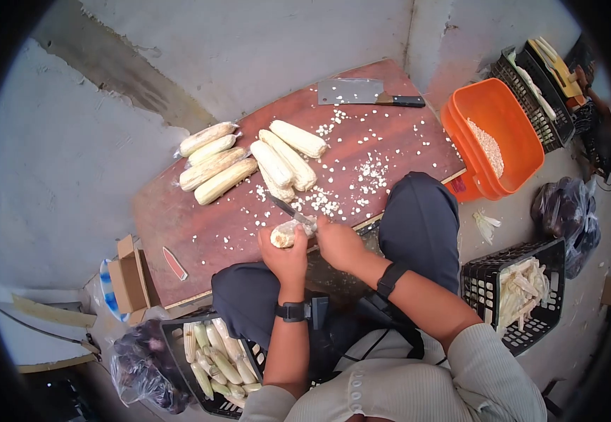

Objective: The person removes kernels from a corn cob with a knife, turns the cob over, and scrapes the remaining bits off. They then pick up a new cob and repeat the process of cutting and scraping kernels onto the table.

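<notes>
My left hand (288, 259) is wrapped round a pale corn cob (284, 236) at the near edge of the reddish-brown board (200, 228). In my right hand (340, 245), closed round the handle, is a small knife (286, 207); its dark blade points up and left, just above the cob. The fingers hide most of the handle. Beyond my hands lie several pale ears of corn (277, 164), some partly covered in clear plastic film (214, 169). Loose white kernels (323, 205) are scattered over the board.
A cleaver (351, 91) lies at the board's far edge. An orange tub (466, 172) holding kernels stands at right. Black crates hold husks (523, 292) and more corn (221, 359) near my legs. Left, a red-and-white piece (175, 264) lies near a cardboard box (131, 285).
</notes>
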The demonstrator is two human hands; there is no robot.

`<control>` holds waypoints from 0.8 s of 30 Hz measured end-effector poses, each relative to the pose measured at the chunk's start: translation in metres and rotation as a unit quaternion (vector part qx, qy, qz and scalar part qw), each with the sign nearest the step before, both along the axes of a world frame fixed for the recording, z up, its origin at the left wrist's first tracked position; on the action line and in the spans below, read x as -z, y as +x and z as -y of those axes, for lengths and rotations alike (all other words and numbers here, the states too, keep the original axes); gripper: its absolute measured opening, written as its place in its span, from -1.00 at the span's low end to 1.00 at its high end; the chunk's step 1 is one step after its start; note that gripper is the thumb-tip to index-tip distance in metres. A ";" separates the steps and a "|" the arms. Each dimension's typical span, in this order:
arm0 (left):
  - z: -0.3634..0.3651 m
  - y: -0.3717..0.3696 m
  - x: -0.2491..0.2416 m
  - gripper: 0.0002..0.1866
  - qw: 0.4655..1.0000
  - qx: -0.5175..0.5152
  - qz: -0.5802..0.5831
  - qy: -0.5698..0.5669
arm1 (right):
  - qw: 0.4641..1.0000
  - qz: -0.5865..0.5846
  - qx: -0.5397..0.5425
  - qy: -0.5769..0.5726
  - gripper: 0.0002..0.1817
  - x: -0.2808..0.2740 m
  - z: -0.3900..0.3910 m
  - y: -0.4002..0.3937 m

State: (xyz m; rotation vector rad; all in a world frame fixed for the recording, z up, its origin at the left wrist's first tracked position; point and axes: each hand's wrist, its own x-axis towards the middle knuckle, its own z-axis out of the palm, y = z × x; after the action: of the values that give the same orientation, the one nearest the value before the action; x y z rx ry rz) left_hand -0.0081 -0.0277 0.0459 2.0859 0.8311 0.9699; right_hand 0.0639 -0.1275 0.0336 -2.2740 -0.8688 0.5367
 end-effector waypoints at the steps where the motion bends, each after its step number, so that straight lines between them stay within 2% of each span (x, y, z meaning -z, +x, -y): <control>1: -0.001 -0.002 0.004 -0.70 1.000 -0.005 0.005 0.007 | 0.999 -0.017 0.004 0.042 -0.82 0.008 0.000 0.000; 3: -0.008 -0.004 0.017 -0.71 1.000 -0.012 0.028 -0.008 | 0.991 -0.051 0.009 0.127 -0.82 0.015 0.000 0.002; 4: -0.011 -0.005 0.019 -0.72 0.999 -0.017 0.040 -0.015 | 0.986 -0.110 0.029 0.121 -0.81 0.015 0.000 0.004; 6: -0.011 -0.010 0.014 -0.70 0.973 -0.059 0.065 -0.215 | 0.966 -0.227 0.066 0.107 -0.81 0.013 0.002 0.007; 7: -0.010 -0.009 0.009 -0.69 0.943 -0.079 0.077 -0.313 | 0.982 -0.136 0.051 0.121 -0.78 0.010 0.005 0.005; 10: -0.008 -0.009 0.010 -0.67 0.953 -0.079 0.100 -0.274 | 0.995 -0.039 0.027 0.093 -0.78 -0.005 0.017 -0.007; 13: -0.003 -0.011 0.002 -0.65 0.964 -0.089 0.074 -0.239 | 0.989 0.055 0.009 0.138 -0.78 -0.018 0.031 -0.017; 17: -0.013 -0.015 0.023 -0.63 0.962 -0.123 0.087 -0.229 | 0.992 0.092 -0.062 0.054 -0.80 -0.027 0.049 -0.021; 19: -0.009 -0.010 0.012 -0.63 0.960 -0.136 0.086 -0.228 | 0.989 0.117 -0.083 0.024 -0.80 -0.022 0.055 -0.024; 24: -0.013 -0.007 0.013 -0.71 0.961 -0.107 0.087 -0.240 | 0.985 0.147 -0.077 -0.040 -0.83 -0.013 0.057 -0.024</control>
State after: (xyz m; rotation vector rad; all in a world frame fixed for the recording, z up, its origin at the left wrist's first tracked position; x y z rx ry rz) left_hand -0.0153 -0.0142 0.0327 1.4986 1.0904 0.9343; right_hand 0.0401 -0.1841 0.0469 -2.4108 -1.1953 0.3097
